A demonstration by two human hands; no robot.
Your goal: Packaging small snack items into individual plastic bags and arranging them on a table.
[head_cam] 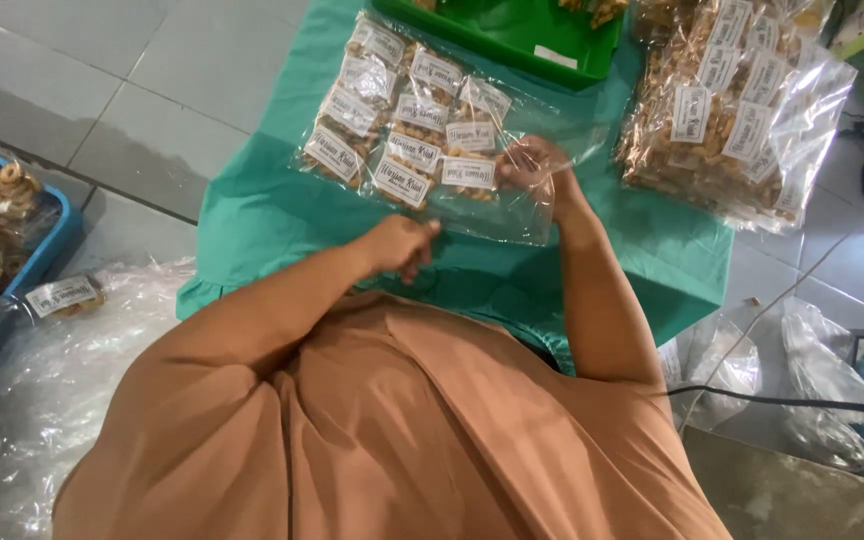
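Grey floor tiles (142,110) surround a low surface draped in a green cloth (282,215), seen from above over the person's brown-clad shoulders. Nearest, at the lower left, crumpled clear plastic sheeting (42,400) lies on the floor, with a single small labelled snack packet (64,295) resting at its far edge. At the lower right, loose clear bags (812,380) sit on the tiles and a black cable (782,400) runs across them. On the near part of the cloth, the left hand (400,245) is curled closed, fingers bunched together at the near edge of a large clear plastic bag (452,130); whether it actually pinches the film cannot be told. Just beyond it and to the right, the right hand (535,165) grips the open end of that bag, fingers pinching its film. The bag lies on the middle of the cloth, stretching away to the far left, filled with small white-labelled packets of brown snacks. Left of the cloth, a blue crate (47,250) holds ring-shaped snacks in packets. Farther off, a green tray (522,35) sits at the far edge of the cloth, and to the far right lies a second large bag of labelled snack packets (732,110).
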